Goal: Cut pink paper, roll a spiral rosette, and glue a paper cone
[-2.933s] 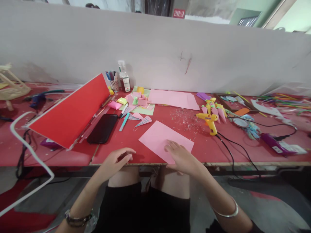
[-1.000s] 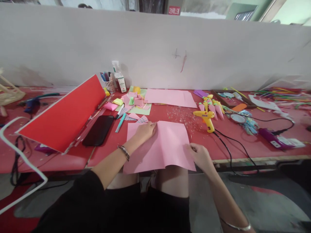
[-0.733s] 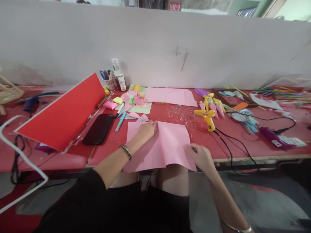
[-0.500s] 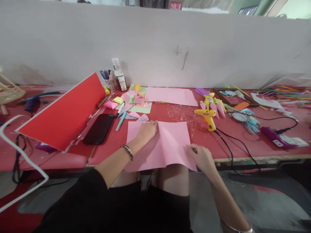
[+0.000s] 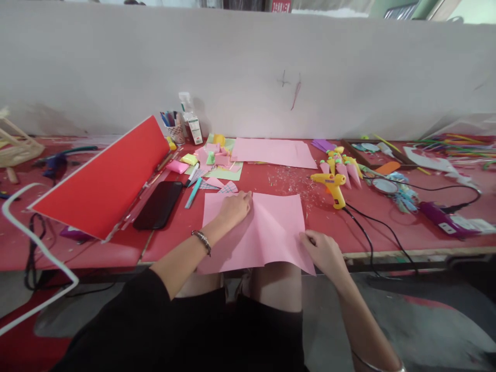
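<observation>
Sheet (image 5: 281, 217): pink, on red table (image 5: 174, 248), near edge overhanging; likely light, flexible, easily creased; best held by edges.
Left hand (image 5: 234, 209): laid at far edge; grip cannot be told.
Right hand (image 5: 322, 250): pinching right edge.
Cup (image 5: 177, 134): pens.
Bottle (image 5: 194, 128): contents unclear.
Tray (image 5: 405, 166): small assorted items.

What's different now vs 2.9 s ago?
Pink sheet: turned from cornerwise to roughly square-on, spread wider, overhanging the near edge. Left hand: off the table edge, forward onto the sheet's far middle. Right hand: from lying on the sheet to its right edge. Unchanged: glue gun, phone.
</observation>
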Tool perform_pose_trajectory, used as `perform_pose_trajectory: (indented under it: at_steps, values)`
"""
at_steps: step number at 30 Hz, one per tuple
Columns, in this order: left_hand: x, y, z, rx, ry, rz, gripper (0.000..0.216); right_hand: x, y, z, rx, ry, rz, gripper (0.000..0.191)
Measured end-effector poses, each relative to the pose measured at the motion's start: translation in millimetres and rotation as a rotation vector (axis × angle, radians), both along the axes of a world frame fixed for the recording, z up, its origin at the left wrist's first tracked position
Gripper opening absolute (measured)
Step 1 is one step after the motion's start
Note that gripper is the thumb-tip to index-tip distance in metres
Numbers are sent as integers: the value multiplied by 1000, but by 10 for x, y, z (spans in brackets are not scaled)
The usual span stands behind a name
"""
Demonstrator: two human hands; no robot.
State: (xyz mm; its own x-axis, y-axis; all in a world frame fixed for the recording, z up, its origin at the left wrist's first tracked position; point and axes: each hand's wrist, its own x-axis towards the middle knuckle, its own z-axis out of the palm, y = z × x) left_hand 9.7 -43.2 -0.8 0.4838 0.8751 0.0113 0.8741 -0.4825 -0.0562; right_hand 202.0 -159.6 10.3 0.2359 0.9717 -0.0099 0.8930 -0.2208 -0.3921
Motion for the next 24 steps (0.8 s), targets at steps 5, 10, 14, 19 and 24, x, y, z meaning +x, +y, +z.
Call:
perform_pose_trajectory:
  at_steps: [5, 10, 14, 19, 24]
  values:
    - [-71, -91, 10, 16, -57, -33, 37, 104, 184, 41, -10, 321, 48, 34]
    - [-70, -163, 15, 36, -97, -35, 34, 105, 468, 109, -59, 781, -46, 38]
    - [-52, -172, 4, 43, -112, -36, 34, 80, 562, 100, -3, 676, -87, 35]
    - [9, -213, 12, 33, -110, 9, 34, 94, 457, 51, 13, 511, -78, 34]
    - [26, -233, 12, 21, -104, 25, 33, -17, 300, 53, -12, 53, -58, 32]
